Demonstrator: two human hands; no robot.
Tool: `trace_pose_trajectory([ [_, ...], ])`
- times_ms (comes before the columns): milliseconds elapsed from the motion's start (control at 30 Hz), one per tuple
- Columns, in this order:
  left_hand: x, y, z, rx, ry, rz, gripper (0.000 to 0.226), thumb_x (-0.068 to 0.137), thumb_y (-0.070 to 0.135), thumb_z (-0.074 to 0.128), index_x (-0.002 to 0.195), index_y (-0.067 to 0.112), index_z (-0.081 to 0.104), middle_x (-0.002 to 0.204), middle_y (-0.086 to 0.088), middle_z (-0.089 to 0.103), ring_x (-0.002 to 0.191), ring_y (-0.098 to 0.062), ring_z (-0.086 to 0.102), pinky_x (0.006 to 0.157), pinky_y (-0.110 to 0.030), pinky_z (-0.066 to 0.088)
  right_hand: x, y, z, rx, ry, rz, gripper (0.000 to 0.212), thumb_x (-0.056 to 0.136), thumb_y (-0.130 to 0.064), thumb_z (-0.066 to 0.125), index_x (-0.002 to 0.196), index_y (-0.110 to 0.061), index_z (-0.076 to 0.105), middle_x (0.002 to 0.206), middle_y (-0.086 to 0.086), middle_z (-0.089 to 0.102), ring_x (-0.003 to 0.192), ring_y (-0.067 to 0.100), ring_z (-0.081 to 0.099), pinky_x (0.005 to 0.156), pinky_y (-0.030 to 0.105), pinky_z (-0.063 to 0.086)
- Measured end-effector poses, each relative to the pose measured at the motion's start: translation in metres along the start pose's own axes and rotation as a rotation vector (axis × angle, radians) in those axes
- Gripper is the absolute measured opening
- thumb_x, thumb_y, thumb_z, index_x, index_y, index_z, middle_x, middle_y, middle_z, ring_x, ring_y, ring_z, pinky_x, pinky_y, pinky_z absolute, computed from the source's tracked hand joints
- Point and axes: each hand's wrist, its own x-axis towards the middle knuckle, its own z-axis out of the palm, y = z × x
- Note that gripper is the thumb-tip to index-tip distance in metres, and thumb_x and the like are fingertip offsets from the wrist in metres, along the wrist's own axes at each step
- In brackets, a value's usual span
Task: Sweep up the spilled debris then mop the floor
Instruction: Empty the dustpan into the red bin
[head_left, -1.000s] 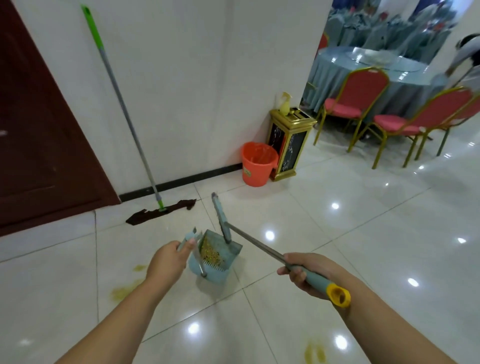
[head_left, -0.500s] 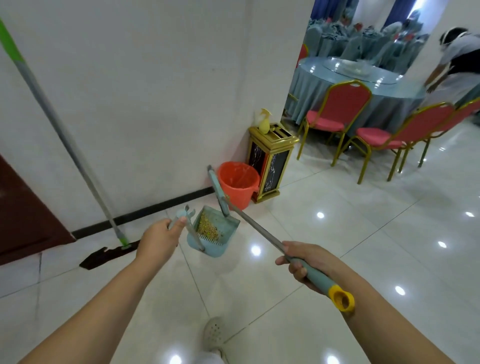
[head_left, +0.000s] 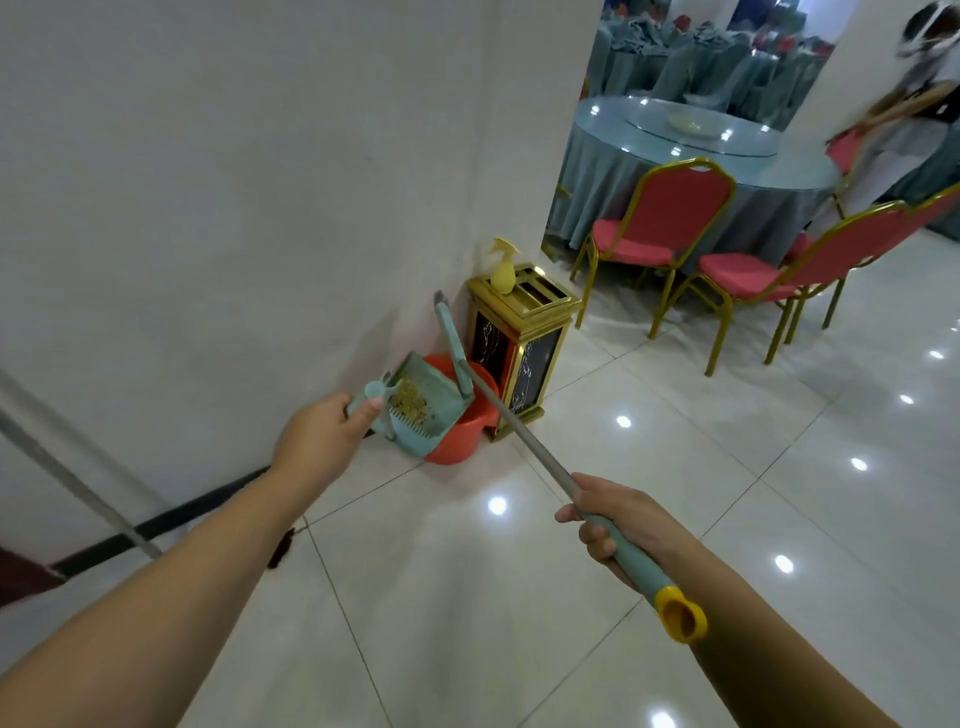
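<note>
A teal dustpan holding yellow-brown debris hangs in the air right over the orange bucket by the wall. My left hand grips the dustpan's handle. A broom's grey pole runs from the teal head bar beside the dustpan back to my right hand, which grips the teal grip above the yellow end cap. At the left edge the mop's grey pole leans on the wall, with a corner of its dark cloth on the floor.
A gold and black bin with a yellow spray bottle on top stands right of the bucket. Red chairs and a round draped table stand beyond. A person bends at the far right. Glossy white floor tiles spread around.
I have walked towards the corner. The dustpan with its debris has gone from the open floor to over the orange bucket, and the mop has slid to the left edge of view.
</note>
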Motion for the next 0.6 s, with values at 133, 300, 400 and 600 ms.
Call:
trace_pose_trajectory([
  [133, 0.042, 0.025, 0.016, 0.148, -0.014, 0.070, 0.044, 0.094, 0.054, 0.039, 0.066, 0.021, 0.039, 0.059, 0.001, 0.044, 0.057, -0.020, 0.044, 0.046, -0.027, 0.024, 0.036, -0.032, -0.019, -0.020, 0.009, -0.005, 0.048, 0.091, 0.002, 0.048, 0.137, -0.011, 0.045, 0.086, 0.016, 0.063, 0.044, 0.010, 0.043, 0.036, 0.017, 0.041],
  [300, 0.078, 0.065, 0.044, 0.355, -0.068, 0.146, 0.039, 0.093, 0.057, 0.039, 0.078, 0.022, 0.046, 0.061, 0.006, 0.045, 0.063, -0.019, 0.049, 0.047, -0.027, 0.027, 0.078, -0.069, -0.053, -0.058, -0.030, 0.016, 0.049, 0.090, 0.002, 0.050, 0.138, -0.011, 0.045, 0.089, 0.017, 0.062, 0.043, 0.011, 0.045, 0.035, 0.017, 0.044],
  [400, 0.085, 0.092, 0.071, 0.495, -0.137, 0.171, 0.040, 0.092, 0.059, 0.038, 0.084, 0.021, 0.046, 0.066, 0.005, 0.045, 0.069, -0.019, 0.049, 0.056, -0.028, 0.033, 0.105, -0.091, -0.076, -0.113, -0.048, 0.033, 0.053, 0.088, 0.002, 0.053, 0.139, -0.011, 0.045, 0.093, 0.018, 0.062, 0.044, 0.011, 0.045, 0.037, 0.018, 0.045],
  [600, 0.091, 0.147, 0.124, 0.664, -0.236, 0.260, 0.045, 0.091, 0.062, 0.037, 0.109, 0.024, 0.054, 0.099, 0.002, 0.067, 0.090, -0.019, 0.065, 0.061, -0.027, 0.039, 0.150, -0.136, -0.125, -0.204, -0.093, 0.051, 0.055, 0.091, 0.001, 0.049, 0.144, -0.012, 0.039, 0.089, 0.015, 0.064, 0.045, 0.011, 0.045, 0.039, 0.018, 0.044],
])
